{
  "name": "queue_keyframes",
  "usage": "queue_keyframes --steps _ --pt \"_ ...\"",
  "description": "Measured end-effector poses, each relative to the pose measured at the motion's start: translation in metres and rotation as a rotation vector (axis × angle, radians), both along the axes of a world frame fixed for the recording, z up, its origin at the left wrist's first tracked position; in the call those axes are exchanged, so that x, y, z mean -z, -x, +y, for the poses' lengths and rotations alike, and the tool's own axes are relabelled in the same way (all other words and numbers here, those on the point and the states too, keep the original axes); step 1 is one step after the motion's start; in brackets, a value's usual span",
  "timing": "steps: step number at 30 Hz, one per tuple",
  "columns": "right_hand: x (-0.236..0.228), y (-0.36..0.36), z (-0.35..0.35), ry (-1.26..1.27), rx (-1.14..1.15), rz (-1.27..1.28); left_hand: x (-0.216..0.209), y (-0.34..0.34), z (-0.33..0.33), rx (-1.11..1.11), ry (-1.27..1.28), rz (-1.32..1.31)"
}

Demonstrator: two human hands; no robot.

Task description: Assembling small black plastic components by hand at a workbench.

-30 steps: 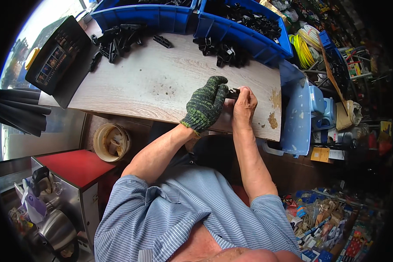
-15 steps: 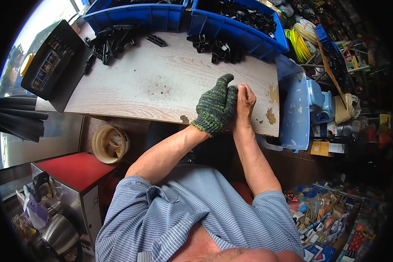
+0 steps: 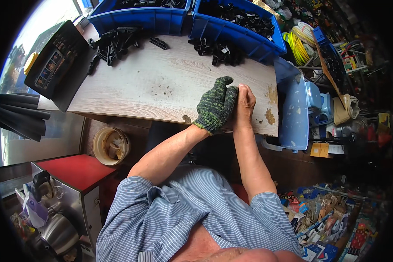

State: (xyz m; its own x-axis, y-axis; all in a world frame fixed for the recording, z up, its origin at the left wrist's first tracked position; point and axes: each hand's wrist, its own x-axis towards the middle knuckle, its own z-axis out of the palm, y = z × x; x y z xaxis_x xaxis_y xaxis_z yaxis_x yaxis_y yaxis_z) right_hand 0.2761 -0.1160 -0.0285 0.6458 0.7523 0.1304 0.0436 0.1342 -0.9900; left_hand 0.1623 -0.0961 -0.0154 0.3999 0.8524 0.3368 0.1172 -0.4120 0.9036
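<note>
My left hand (image 3: 214,105) wears a dark green knitted glove and is held over the table's front edge, right of its middle. Its fingers bend toward my right hand, with a small gap below the uppermost one. My bare right hand (image 3: 244,104) presses against the glove from the right, its fingers curled in and its thumb side up. Whatever lies between the two hands is hidden by the glove and the fingers. Beyond them on the wood-grain table (image 3: 131,89) lie a pile of black plastic clips (image 3: 113,46), a single black clip (image 3: 159,43) and another black pile (image 3: 218,51).
Two blue crates, one at left (image 3: 139,22) and one at right (image 3: 236,30), hold black parts along the far edge. An open laptop-like dark case (image 3: 56,61) stands left. A pale bucket (image 3: 111,146) sits below; a blue plastic bin (image 3: 292,113) adjoins the right edge.
The whole view has shifted slightly. My hands stay pressed together in nearly the same place, with only a slight movement of the fingers.
</note>
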Motion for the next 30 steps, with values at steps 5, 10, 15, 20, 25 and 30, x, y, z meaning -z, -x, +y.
queue_keyframes --steps 5,10,15,20,25,30 --pt "-0.021 -0.003 0.000 0.114 0.039 0.321 0.002 0.006 0.023 -0.176 0.076 -0.023" --pt "-0.040 -0.062 0.002 0.090 0.313 0.497 -0.009 0.016 0.088 -0.287 -0.084 0.305" --pt "-0.052 -0.134 -0.005 0.057 0.754 0.423 -0.003 -0.005 0.107 -0.251 -0.317 0.497" --pt "-0.033 -0.123 -0.011 0.150 0.579 0.424 0.002 -0.013 0.115 -0.235 -0.351 0.548" --pt "-0.036 -0.056 0.001 0.209 0.302 0.443 -0.011 0.007 0.094 -0.262 -0.079 0.404" --pt "-0.024 -0.023 0.010 0.222 -0.165 0.276 -0.001 0.007 0.082 -0.126 0.191 0.080"
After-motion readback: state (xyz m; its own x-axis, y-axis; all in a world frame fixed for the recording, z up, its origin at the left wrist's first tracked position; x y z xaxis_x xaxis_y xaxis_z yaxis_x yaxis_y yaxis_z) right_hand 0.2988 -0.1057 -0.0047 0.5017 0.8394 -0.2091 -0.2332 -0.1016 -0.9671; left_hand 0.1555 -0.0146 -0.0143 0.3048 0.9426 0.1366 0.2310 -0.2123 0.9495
